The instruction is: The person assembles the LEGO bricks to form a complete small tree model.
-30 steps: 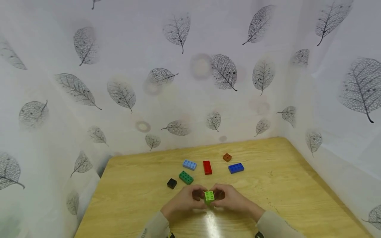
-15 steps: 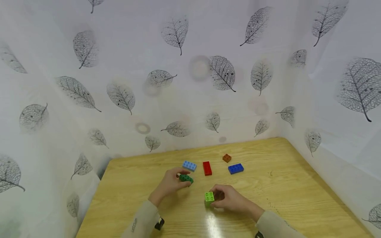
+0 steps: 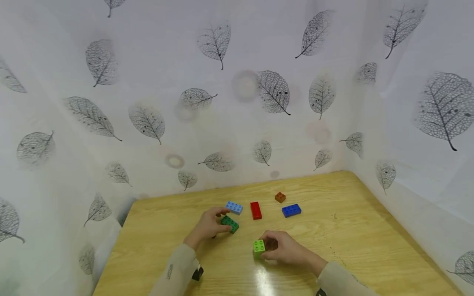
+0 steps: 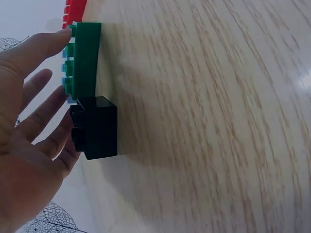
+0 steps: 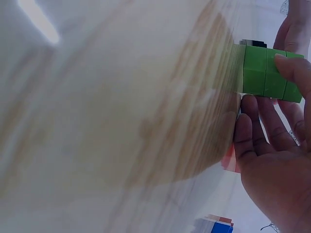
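Note:
In the head view my right hand (image 3: 288, 249) pinches an upright stack of lime-green toy building bricks (image 3: 259, 249), its lower end at the tabletop. The right wrist view shows seams across this green stack (image 5: 272, 74), with the thumb on one side. My left hand (image 3: 205, 227) is at a dark green eight-stud brick (image 3: 230, 224) lying on the table. Its fingers are spread loosely; in the left wrist view the thumb tip meets the studs' end of the green brick (image 4: 86, 60). A black brick (image 4: 99, 128) sits beside it, mostly hidden by the hand in the head view.
Farther back on the wooden table (image 3: 163, 218) lie a light blue brick (image 3: 234, 207), a red brick (image 3: 256, 210), a small brown brick (image 3: 280, 197) and a dark blue brick (image 3: 291, 210). A leaf-patterned white curtain (image 3: 229, 123) stands behind the table and at both sides.
My left hand has left the lime-green stack and moved left and away to the dark green brick, shifting slightly left since half a second ago. My right hand keeps its pinch on the stack.

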{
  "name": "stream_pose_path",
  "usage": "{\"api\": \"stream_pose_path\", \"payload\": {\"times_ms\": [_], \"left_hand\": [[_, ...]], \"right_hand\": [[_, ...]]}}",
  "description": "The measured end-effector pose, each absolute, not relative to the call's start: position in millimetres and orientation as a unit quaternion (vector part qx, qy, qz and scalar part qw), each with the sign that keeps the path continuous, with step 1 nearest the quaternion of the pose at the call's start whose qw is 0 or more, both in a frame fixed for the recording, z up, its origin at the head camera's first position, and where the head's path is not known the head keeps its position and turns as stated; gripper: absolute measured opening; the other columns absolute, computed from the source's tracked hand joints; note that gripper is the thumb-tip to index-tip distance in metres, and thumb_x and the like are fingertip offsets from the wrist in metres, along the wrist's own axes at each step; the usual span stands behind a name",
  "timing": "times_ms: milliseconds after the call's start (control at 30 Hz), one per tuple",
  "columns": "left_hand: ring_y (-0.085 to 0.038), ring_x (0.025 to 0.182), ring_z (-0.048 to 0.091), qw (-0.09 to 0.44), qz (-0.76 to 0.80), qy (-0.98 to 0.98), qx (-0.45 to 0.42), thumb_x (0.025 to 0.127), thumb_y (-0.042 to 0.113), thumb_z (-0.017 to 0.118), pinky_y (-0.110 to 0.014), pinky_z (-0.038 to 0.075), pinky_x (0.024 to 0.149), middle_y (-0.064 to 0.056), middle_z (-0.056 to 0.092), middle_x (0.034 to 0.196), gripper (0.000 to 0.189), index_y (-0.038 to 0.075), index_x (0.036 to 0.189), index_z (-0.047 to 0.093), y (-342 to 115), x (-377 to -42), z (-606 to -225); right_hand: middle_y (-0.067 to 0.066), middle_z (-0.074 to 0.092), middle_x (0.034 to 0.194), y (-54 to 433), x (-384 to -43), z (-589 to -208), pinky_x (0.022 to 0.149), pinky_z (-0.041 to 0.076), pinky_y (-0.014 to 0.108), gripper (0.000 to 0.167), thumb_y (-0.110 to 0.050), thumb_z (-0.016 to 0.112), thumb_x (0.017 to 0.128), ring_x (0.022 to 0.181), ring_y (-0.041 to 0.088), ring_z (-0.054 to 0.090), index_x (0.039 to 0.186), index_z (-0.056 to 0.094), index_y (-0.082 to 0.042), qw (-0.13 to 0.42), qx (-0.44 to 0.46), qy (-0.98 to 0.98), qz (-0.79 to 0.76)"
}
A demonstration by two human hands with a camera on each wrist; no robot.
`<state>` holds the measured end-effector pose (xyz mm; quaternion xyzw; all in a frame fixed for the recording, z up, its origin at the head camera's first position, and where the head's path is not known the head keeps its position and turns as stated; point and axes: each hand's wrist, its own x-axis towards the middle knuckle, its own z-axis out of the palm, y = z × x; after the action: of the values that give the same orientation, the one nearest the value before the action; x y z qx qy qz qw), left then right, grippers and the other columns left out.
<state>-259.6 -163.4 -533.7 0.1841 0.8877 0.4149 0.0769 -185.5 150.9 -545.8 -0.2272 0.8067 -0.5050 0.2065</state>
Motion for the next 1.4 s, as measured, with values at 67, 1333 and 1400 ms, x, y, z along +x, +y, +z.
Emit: {"api": "stream_pose_path", "payload": {"times_ms": [67, 1333, 1400], "left_hand": [[-0.038, 0.122, 0.062, 0.082, 0.418, 0.887, 0.179, 0.085, 0.019, 0.09, -0.058, 0.052, 0.103, -0.016, 0.07, 0.131, 0.054, 0.008, 0.134, 0.069, -163.5, -260.8, -535.2], [-0.016, 0.104, 0.065, 0.069, 0.42, 0.883, 0.195, 0.085, 0.026, 0.09, -0.034, 0.056, 0.088, 0.001, 0.074, 0.109, 0.033, 0.014, 0.111, 0.073, -159.9, -243.3, -519.2], [-0.015, 0.104, 0.065, 0.068, 0.423, 0.882, 0.195, 0.085, 0.028, 0.09, -0.032, 0.055, 0.086, 0.002, 0.074, 0.108, 0.033, 0.015, 0.11, 0.073, -159.8, -240.8, -517.7]], "right_hand": [[0.0, 0.071, 0.112, 150.4, -185.4, -545.6, 0.084, 0.052, 0.023, 0.027, -0.021, 0.081, 0.094, 0.101, 0.017, 0.064, 0.118, 0.07, -0.021, 0.206, -0.227, 0.806, -0.507], [-0.002, 0.07, 0.11, 150.0, -186.7, -545.1, 0.082, 0.051, 0.022, 0.027, -0.022, 0.082, 0.093, 0.1, 0.017, 0.063, 0.116, 0.07, -0.022, 0.203, -0.226, 0.812, -0.498], [-0.002, 0.07, 0.11, 149.6, -186.4, -545.5, 0.083, 0.052, 0.022, 0.026, -0.022, 0.082, 0.093, 0.101, 0.018, 0.064, 0.116, 0.07, -0.022, 0.204, -0.228, 0.81, -0.5]]}}
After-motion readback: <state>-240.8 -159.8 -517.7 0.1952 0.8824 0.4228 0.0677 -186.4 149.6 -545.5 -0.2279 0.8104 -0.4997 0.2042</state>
